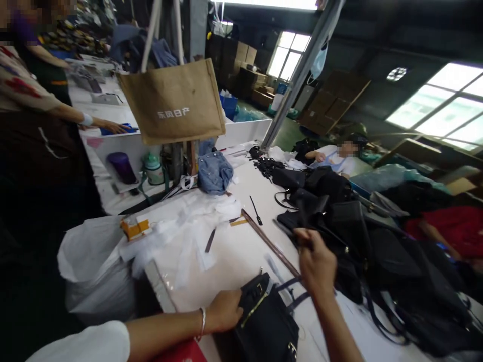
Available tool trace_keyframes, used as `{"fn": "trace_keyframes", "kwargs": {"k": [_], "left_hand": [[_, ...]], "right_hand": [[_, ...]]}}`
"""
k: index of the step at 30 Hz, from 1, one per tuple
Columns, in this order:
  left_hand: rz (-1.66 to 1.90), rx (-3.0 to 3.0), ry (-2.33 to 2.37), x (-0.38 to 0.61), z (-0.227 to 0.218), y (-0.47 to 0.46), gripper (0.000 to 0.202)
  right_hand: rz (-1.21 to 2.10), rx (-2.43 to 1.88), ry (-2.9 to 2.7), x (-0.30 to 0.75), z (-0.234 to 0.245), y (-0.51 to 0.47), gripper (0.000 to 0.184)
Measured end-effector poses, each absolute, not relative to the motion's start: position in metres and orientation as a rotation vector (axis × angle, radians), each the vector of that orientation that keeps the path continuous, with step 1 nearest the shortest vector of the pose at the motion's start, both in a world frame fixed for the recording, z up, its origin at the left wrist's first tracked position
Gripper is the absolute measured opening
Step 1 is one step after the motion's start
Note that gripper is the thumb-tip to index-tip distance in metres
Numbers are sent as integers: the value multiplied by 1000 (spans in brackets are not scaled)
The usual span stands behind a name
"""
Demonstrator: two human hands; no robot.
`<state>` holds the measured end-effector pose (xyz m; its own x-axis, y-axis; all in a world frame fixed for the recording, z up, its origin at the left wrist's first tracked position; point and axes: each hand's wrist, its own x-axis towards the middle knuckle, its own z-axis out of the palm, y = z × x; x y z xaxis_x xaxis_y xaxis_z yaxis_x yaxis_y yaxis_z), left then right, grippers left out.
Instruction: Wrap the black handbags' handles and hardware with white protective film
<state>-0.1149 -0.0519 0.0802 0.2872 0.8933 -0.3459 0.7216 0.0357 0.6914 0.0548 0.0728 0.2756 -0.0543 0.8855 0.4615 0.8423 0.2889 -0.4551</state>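
A black handbag (266, 319) with gold zips and buckles lies at the table's near edge, its dark handles (298, 299) reaching to the right. My left hand (224, 310), with a bangle on its wrist, is closed on the bag's upper left edge. Above the table, to the right of the bag, my right hand (317, 259) is raised with its fingers closed. Something dark and blurred shows at its fingertips; I cannot make out what it is. A long brown strip (269, 241) runs across the table behind the bag.
Black bags (350, 226) are heaped along the right side. White scraps (169, 231) and a thin black strap (255, 210) lie on the table. A tan tote (173, 103) hangs ahead beside a metal post (302, 75). A white sack (94, 266) stands left. Other people work nearby.
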Motion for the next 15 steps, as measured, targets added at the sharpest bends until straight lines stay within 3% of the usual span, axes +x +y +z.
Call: {"fn": "trace_keyframes", "kwargs": {"k": [2, 6, 8, 11, 15], "left_hand": [[354, 1665, 1418, -131, 86, -60, 37], [438, 1601, 1248, -191, 108, -94, 45], [355, 1497, 1149, -221, 119, -109, 37], [384, 1286, 1142, -253, 122, -115, 33], [605, 1290, 1492, -271, 86, -95, 37]], "right_hand": [[157, -1490, -2189, -1, 232, 52, 27], [322, -1101, -2823, -57, 146, 4, 49], [439, -963, -3029, -68, 114, -16, 53], [616, -880, -3217, -82, 84, -33, 49], [729, -910, -3348, -106, 69, -39, 36]]}}
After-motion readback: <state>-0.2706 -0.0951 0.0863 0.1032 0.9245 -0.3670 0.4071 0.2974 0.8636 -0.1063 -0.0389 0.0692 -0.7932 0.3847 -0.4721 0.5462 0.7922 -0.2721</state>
